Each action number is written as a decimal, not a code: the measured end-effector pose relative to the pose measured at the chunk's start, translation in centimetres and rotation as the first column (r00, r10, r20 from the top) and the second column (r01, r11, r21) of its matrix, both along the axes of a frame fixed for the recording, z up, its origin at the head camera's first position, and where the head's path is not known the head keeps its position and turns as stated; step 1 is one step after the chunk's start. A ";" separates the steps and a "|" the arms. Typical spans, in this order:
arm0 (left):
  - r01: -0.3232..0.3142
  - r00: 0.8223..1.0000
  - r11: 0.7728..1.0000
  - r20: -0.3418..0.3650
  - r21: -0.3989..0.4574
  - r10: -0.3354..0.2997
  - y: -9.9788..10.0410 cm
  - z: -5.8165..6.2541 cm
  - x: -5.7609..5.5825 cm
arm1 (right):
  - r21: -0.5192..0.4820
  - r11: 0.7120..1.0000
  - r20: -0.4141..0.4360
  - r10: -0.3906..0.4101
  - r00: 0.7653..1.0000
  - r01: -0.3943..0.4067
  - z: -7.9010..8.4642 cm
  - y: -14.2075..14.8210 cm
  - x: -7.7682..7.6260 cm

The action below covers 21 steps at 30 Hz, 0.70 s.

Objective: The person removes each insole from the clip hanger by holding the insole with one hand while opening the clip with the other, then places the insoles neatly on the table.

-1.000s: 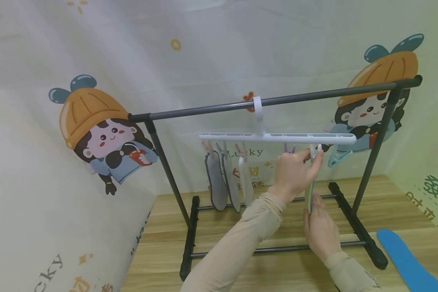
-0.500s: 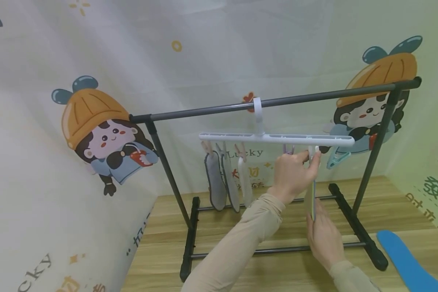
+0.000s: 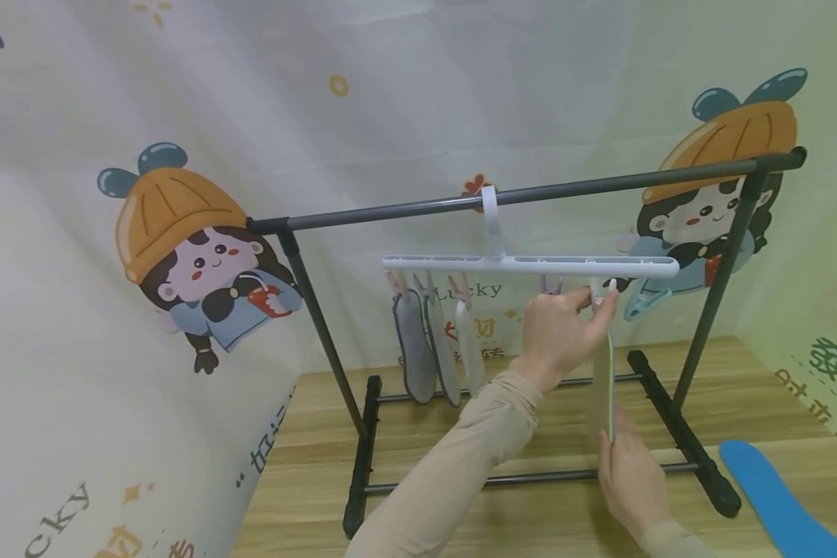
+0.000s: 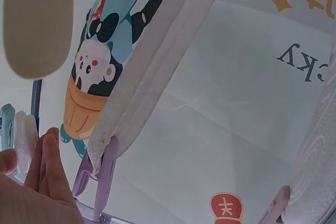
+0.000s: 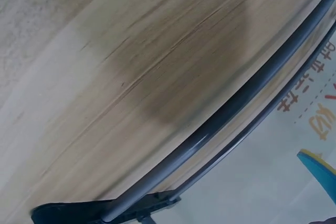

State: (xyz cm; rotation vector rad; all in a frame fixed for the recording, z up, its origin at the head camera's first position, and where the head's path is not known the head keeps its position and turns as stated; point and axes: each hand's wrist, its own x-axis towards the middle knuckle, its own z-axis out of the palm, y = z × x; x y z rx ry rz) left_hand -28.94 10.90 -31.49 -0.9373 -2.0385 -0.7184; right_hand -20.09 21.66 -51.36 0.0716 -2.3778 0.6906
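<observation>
My left hand (image 3: 556, 332) pinches a white clothespin (image 4: 25, 137) under the white hanger (image 3: 589, 266). Below it, my right hand (image 3: 631, 477) holds the lower end of a thin insole (image 3: 603, 387) upright between thumb and fingers. The insole has a beige face and a yellow and blue edge. In the left wrist view its rounded tip stands apart from the clothespin. Beside the left hand, a purple clothespin (image 4: 107, 174) grips a fluffy white insole (image 4: 144, 85). The right wrist view catches only a blue corner of the held insole (image 5: 321, 177).
Grey insoles (image 3: 415, 349) and a white insole (image 3: 469, 349) hang from clothespins on the hanger's left half. A teal clothespin (image 3: 645, 301) dangles at its right end. The hanger hooks over a dark rack (image 3: 404, 208). A blue insole (image 3: 781, 496) lies on the wooden table at right.
My right hand has moved down and slightly right with the insole, away from the clothespin. My left hand has stayed at the white clothespin.
</observation>
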 end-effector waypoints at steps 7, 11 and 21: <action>-0.027 1.000 1.000 0.016 -0.012 0.027 -0.1 0.3 0.4 | -0.009 1.000 0.000 -0.021 1.000 0.021 0.0 0.8 0.3; -0.047 0.995 0.999 0.083 -0.011 0.047 -0.4 0.3 0.6 | -0.002 1.000 0.017 -0.025 1.000 0.025 0.0 1.1 0.3; 0.001 0.983 1.000 0.182 0.026 -0.006 -1.2 0.1 0.8 | -0.004 1.000 0.077 -0.026 0.997 0.027 0.2 1.2 0.6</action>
